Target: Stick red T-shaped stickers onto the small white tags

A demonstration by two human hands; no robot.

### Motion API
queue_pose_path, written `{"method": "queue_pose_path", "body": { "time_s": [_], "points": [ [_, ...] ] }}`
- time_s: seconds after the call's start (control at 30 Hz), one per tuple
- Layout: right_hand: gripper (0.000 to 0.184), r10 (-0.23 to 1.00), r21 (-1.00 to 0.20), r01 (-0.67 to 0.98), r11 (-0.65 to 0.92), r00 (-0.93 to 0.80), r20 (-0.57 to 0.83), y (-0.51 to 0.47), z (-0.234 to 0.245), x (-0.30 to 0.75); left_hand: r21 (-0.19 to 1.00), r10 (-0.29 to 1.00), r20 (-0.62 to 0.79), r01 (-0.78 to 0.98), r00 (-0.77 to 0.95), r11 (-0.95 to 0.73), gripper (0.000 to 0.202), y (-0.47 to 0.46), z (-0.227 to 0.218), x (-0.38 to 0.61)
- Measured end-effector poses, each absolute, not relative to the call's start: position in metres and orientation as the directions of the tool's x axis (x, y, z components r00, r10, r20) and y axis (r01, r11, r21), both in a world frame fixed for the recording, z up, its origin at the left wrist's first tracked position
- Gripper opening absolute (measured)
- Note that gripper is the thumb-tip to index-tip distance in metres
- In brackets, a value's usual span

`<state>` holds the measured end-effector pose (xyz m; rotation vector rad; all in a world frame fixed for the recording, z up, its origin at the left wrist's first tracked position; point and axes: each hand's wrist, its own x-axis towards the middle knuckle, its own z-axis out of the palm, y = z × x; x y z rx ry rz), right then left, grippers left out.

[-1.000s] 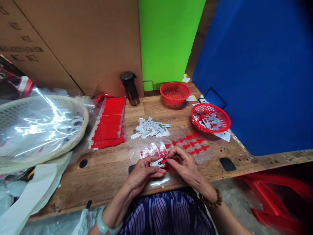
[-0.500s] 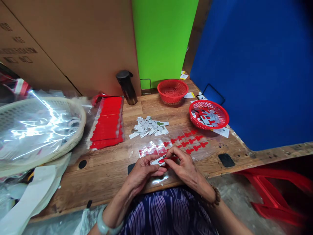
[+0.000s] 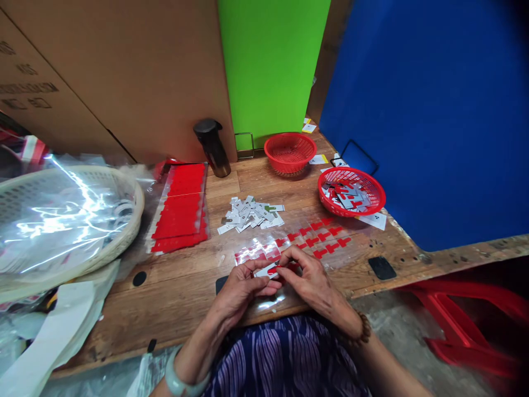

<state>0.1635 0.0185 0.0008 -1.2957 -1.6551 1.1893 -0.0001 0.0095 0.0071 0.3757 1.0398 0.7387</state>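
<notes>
Near the table's front edge, my left hand [image 3: 242, 286] grips a small white card [image 3: 261, 272] between thumb and fingers. My right hand [image 3: 312, 286] is closed in a pinch at the card's right end, thumb and forefinger on a red sticker [image 3: 273, 270] that lies against the card. How much of the sticker is stuck down I cannot tell. Just beyond my hands lies a clear sheet with rows of red T-shaped stickers [image 3: 311, 241]. Behind it is a loose pile of white cards [image 3: 253, 215], some with grey or green marks.
A red basket [image 3: 378, 199] at right holds cards with red stickers; another red basket [image 3: 291, 161] stands farther back. Red sheets [image 3: 181, 205] lie stacked at left beside a dark tumbler [image 3: 214, 149]. A large whitish basket [image 3: 138, 209] with plastic bags fills the far left.
Both hands stay almost in place on the card and red sticker, with only a slight shift of the fingers. The whole view has moved slightly.
</notes>
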Motion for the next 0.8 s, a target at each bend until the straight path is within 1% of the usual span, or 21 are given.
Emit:
{"method": "queue_pose_path", "body": {
  "time_s": [0.33,0.5,0.67,0.8],
  "points": [
    [0.008,0.970,-0.948,0.308,0.082,-0.245,0.004,0.018,-0.002,0.162,0.618,0.711,-0.636,-0.354,0.300,0.702,0.041,0.010,0.011,0.000],
    [0.008,0.971,-0.943,0.328,0.061,-0.240,-0.021,0.019,-0.002,0.162,0.631,0.717,-0.630,-0.341,0.299,0.697,0.037,0.010,0.009,0.000],
    [0.007,0.966,-0.946,0.320,0.056,-0.258,-0.030,0.018,0.002,0.162,0.650,0.727,-0.638,-0.328,0.255,0.686,0.030,0.010,0.005,0.002],
    [0.008,0.970,-0.953,0.297,0.052,-0.243,-0.023,0.017,-0.001,0.160,0.684,0.750,-0.621,-0.311,0.227,0.660,0.034,0.010,-0.001,0.002]
  ]
}}
